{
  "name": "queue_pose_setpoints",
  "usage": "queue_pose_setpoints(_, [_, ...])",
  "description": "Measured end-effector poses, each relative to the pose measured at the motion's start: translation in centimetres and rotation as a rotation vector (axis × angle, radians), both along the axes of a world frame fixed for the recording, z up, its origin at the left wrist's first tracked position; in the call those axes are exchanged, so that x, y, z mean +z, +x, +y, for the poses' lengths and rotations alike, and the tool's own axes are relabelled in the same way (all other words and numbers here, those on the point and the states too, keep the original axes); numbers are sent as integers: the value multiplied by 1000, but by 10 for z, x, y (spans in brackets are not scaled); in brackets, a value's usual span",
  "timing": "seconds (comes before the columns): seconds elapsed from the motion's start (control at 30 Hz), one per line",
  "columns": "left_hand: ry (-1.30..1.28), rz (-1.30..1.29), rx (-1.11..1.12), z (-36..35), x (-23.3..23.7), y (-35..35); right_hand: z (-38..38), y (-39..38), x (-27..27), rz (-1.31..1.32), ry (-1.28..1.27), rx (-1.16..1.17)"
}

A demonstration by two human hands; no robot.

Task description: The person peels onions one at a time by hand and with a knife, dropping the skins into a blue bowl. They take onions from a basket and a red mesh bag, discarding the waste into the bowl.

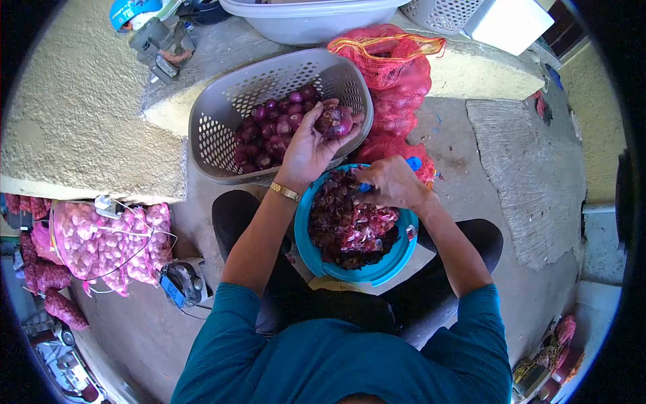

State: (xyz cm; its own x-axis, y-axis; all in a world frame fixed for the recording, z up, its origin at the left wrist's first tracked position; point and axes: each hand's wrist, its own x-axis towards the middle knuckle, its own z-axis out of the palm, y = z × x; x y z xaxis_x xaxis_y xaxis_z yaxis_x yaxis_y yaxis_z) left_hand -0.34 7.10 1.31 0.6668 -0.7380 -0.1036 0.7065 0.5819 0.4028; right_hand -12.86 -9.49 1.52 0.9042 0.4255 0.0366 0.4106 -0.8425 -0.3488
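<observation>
My left hand (pixel 311 145), with a gold watch band on the wrist, is closed around a red onion (pixel 334 122) over the right side of a grey perforated basket (pixel 208 145). Many red onions (pixel 269 131) lie in that basket. Lower and to the right, my right hand (pixel 398 183) grips a knife with a blue handle (pixel 414 163); its blade is mostly hidden. Beneath that hand stands a turquoise tub (pixel 304 246) filled with dark and pinkish onion skins (pixel 356 225), set between my legs.
A red mesh sack of onions (pixel 393 101) leans beside the basket. Behind are a pale ledge (pixel 464 74) and a large grey tub (pixel 303 23). At left lie a pink net bag of bulbs (pixel 111 239) and a device with a blue screen (pixel 173 288). A rough mat (pixel 518 168) lies right.
</observation>
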Motion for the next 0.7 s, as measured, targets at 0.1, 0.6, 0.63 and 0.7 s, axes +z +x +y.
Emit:
queue_pose_setpoints(0.1, [-30,-17,-25,-1,0,-1,2,0,1,70,4,-22])
queue_pose_setpoints(0.6, [-122,-21,19,0,-6,0,4,-2,19,58,173,25])
queue_pose_setpoints(0.63, [-111,-29,32,1,-7,-1,4,-4,23,11,236,-37])
queue_pose_setpoints(0.7, [-99,-38,43,0,-6,-2,7,-1,21,-37,298,-102])
